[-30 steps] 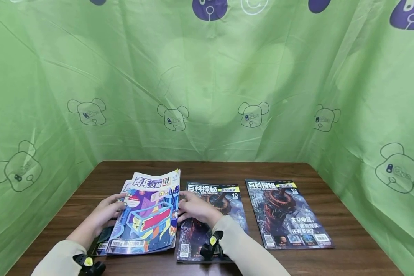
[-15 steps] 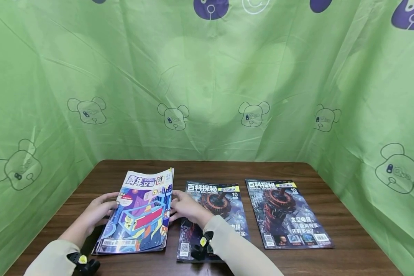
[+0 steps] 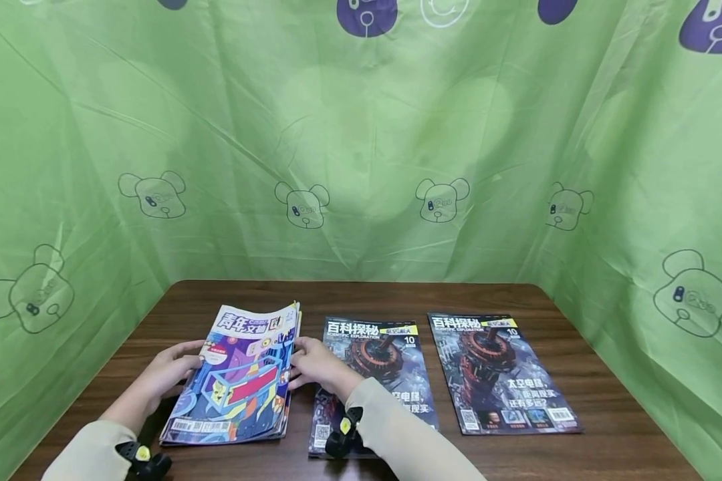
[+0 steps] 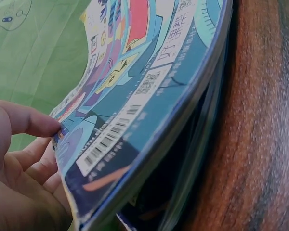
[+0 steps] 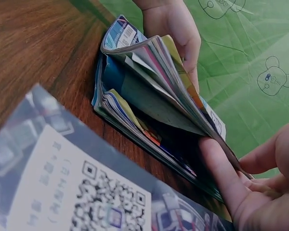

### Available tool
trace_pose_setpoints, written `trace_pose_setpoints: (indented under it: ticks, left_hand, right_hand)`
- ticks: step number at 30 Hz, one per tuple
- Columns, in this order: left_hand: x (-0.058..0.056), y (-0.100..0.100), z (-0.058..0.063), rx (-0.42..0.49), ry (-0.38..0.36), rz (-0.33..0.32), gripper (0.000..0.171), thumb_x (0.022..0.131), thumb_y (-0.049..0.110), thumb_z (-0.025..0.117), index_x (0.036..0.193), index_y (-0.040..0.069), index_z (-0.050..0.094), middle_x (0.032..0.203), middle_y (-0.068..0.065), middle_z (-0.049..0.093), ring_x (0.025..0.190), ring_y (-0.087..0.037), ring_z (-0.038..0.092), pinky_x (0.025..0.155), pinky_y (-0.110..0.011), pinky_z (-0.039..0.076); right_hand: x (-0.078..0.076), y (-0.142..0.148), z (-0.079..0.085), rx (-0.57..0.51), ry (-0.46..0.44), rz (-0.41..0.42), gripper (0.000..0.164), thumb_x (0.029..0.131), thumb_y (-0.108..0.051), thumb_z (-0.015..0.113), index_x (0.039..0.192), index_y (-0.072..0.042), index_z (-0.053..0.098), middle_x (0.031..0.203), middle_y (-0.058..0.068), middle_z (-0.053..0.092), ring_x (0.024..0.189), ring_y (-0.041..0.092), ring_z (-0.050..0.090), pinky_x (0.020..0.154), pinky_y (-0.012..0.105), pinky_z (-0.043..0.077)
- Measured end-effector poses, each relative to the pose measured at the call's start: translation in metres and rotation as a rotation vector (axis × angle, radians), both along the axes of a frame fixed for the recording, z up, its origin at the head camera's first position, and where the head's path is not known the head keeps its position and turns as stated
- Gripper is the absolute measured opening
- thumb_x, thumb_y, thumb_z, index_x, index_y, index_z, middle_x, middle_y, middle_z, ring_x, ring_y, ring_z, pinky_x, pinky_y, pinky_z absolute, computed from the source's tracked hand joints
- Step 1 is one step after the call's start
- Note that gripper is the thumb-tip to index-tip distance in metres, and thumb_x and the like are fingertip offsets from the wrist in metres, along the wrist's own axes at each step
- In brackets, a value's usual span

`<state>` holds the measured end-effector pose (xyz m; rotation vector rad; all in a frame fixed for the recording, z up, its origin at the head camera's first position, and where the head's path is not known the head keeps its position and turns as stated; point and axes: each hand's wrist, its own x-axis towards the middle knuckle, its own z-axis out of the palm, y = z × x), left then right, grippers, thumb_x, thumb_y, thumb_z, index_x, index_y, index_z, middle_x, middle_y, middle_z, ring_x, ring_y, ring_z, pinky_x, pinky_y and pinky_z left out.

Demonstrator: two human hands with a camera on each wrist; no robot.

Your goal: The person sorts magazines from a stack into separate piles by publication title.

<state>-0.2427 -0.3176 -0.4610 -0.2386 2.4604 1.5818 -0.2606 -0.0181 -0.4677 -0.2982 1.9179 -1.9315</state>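
A colourful purple-and-blue magazine [image 3: 241, 381] lies over another magazine [image 5: 127, 122] at the left of the table. Its cover bows, and in the right wrist view a dark gap separates the two at the near side. My left hand [image 3: 167, 371] pinches the upper one's left edge, index finger or thumb on the cover and other fingers below. At the opposite edge my right hand [image 3: 321, 364] grips it, one digit inside the gap under it. The lower magazine is mostly hidden in the head view.
A dark magazine [image 3: 376, 357] lies right of the pair, partly beneath my right forearm. Another copy, a second dark magazine [image 3: 499, 374], lies farther right. A green curtain [image 3: 361, 240] surrounds the wooden table [image 3: 614, 414] behind and at both sides.
Both hands have carried the colourful magazine left and slightly down. It now covers the lower magazine, whose left side showed earlier. The two dark magazines have stayed put.
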Motion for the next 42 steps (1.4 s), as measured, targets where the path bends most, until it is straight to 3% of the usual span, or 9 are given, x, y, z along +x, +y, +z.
trace_pose_setpoints:
  ticks: [6,12,20,24,32,42]
  left_hand:
    - [0.0,0.0,-0.003,-0.061,0.025,-0.001,0.065,0.101,0.025,0.053,0.153,-0.005,0.028,0.13,-0.032,0.054,0.107,-0.031,0.06,0.083,-0.047,0.056]
    - [0.001,-0.001,-0.005,-0.111,0.06,-0.009,0.062,0.099,0.022,0.055,0.148,-0.011,0.033,0.123,-0.032,0.057,0.095,-0.024,0.064,0.079,-0.044,0.058]
    - [0.002,0.0,-0.003,-0.141,0.066,-0.011,0.061,0.098,0.019,0.057,0.145,-0.014,0.036,0.122,-0.033,0.055,0.091,-0.023,0.064,0.079,-0.039,0.057]
    - [0.002,0.0,-0.004,-0.129,0.065,-0.005,0.061,0.098,0.018,0.057,0.145,-0.015,0.035,0.121,-0.032,0.057,0.088,-0.021,0.064,0.074,-0.033,0.055]
    - [0.002,0.0,-0.004,-0.15,0.071,-0.004,0.061,0.097,0.019,0.057,0.145,-0.014,0.036,0.127,-0.034,0.053,0.091,-0.022,0.063,0.076,-0.035,0.055]
    - [0.002,-0.003,-0.007,-0.148,0.077,0.002,0.063,0.095,0.019,0.059,0.145,-0.014,0.038,0.124,-0.033,0.056,0.09,-0.022,0.065,0.073,-0.032,0.054]
  right_hand:
    - [0.001,0.002,0.001,0.002,0.003,0.019,0.054,0.097,0.006,0.044,0.148,0.015,0.029,0.099,0.018,0.065,0.076,0.027,0.069,0.067,0.04,0.062]
    - [0.003,0.005,0.005,0.035,0.01,0.035,0.061,0.092,0.007,0.046,0.149,0.015,0.027,0.102,0.017,0.059,0.071,0.023,0.066,0.068,0.038,0.062]
    - [0.006,0.009,0.009,0.076,0.038,0.072,0.062,0.092,0.003,0.049,0.149,0.015,0.028,0.104,0.02,0.063,0.081,0.034,0.07,0.071,0.039,0.062]
    - [0.006,0.011,0.011,0.115,0.064,0.081,0.062,0.092,0.001,0.05,0.149,0.015,0.029,0.109,0.021,0.063,0.085,0.036,0.07,0.071,0.04,0.062]
    - [0.005,0.014,0.011,0.154,0.103,0.085,0.061,0.09,-0.001,0.051,0.146,0.016,0.034,0.126,0.028,0.059,0.089,0.036,0.07,0.072,0.039,0.062]
    - [0.008,0.016,0.017,0.263,0.185,0.101,0.059,0.091,-0.004,0.052,0.146,0.013,0.039,0.104,0.017,0.064,0.09,0.031,0.068,0.073,0.038,0.062]
